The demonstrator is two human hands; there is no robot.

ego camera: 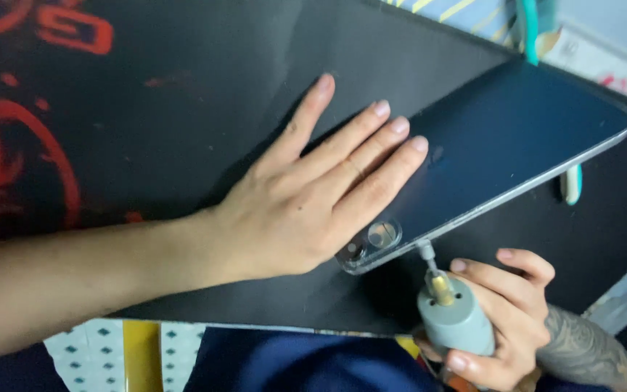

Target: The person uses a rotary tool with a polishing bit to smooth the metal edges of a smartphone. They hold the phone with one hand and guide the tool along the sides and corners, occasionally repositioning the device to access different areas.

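A dark blue tablet (517, 123) lies back-side up on a black mat (183, 131), its camera corner (371, 243) nearest me. My left hand (321, 189) lies flat on the tablet's back, fingers spread, pressing it down. Low at the right, my right hand (506, 319) grips a grey electric screwdriver (455, 319). Its bit (427, 254) touches the tablet's edge just beside the camera corner.
The mat carries red markings (9, 145) at the left. A teal-and-white tool (571, 183) peeks out from under the tablet's right side, and another teal handle (527, 29) stands at the top. Patterned cloth (88, 352) shows below the mat's front edge.
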